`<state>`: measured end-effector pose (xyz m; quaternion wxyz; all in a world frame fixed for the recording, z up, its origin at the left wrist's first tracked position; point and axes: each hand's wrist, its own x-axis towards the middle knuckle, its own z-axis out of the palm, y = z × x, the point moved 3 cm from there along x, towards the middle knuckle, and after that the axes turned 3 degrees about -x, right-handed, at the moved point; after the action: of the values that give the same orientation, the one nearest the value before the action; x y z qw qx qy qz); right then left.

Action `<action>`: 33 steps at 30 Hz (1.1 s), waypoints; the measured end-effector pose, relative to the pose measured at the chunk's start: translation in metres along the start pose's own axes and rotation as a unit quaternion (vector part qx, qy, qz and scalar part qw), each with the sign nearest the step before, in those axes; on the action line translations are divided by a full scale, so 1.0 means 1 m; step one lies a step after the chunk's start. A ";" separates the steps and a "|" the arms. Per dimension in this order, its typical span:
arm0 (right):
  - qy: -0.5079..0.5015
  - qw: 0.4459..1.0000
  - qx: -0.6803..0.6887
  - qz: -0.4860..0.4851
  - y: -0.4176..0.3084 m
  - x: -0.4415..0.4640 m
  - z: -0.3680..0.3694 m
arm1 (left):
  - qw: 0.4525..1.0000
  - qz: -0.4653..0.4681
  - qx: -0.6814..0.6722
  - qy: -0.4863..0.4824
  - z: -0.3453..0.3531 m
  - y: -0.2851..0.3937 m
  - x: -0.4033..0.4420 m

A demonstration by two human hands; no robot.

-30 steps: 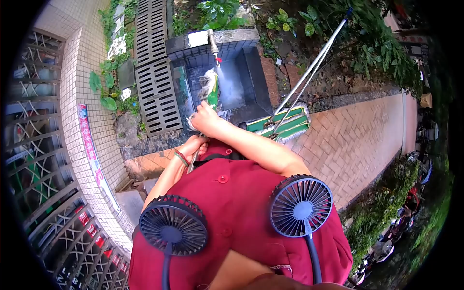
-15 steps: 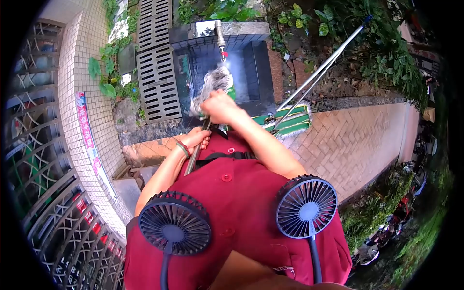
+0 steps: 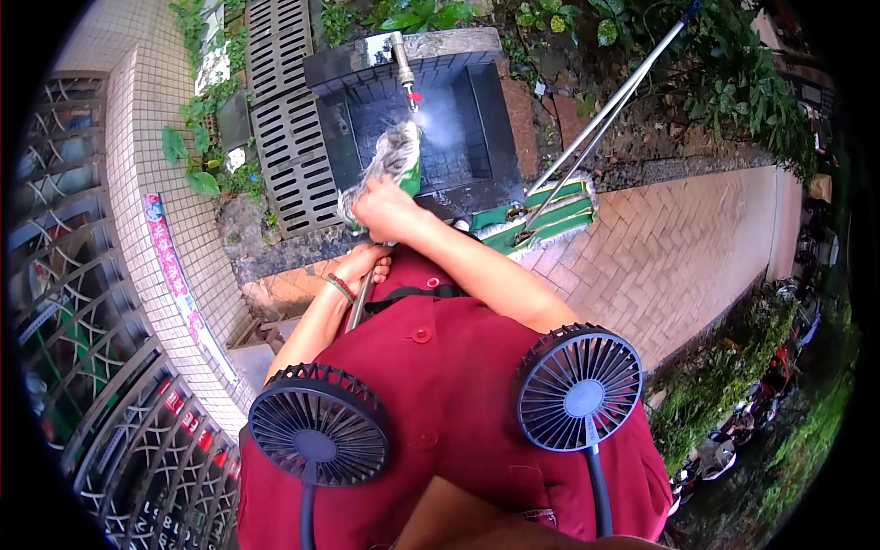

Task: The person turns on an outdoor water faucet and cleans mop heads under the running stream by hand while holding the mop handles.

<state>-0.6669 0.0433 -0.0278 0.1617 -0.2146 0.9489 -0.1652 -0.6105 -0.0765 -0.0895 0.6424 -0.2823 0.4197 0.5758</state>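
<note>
From here I see the person's right hand [image 3: 385,211] bunched around the near end of a mop head [image 3: 410,167], fingers curled into its wet grey-white fringe [image 3: 383,158], with the green backing turned to the right. The left hand [image 3: 361,266], a beaded bracelet [image 3: 341,287] at its wrist, is closed around a metal pole [image 3: 358,310] just below. The mop head slants over the near left part of a dark tiled basin [image 3: 500,124], its far end just under a tap [image 3: 401,66] with a red handle [image 3: 415,97]. Whitish spray [image 3: 440,121] spreads beside it. Just right of the basin's near edge, green-backed mop heads [image 3: 570,214] lie on the paving [image 3: 660,261], their long poles [image 3: 610,112] slanting up toward the plants [image 3: 733,105]. A slotted drain grate [image 3: 293,137] runs along the basin's left.
</note>
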 end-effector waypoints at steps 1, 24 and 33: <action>0.022 1.000 -0.001 -0.012 -0.007 -0.003 0.005 | 1.000 -0.004 -0.011 0.000 -0.001 -0.001 0.000; 0.007 0.993 0.073 0.097 0.071 0.018 -0.073 | 1.000 0.020 0.003 -0.004 0.016 0.016 -0.009; 0.022 0.995 0.054 0.080 0.033 -0.007 -0.025 | 1.000 0.003 0.009 0.000 0.005 0.001 -0.009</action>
<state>-0.6824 0.0807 -0.0163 0.1650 -0.1250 0.9562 -0.2070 -0.6103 -0.0767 -0.0794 0.6433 -0.2757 0.4253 0.5739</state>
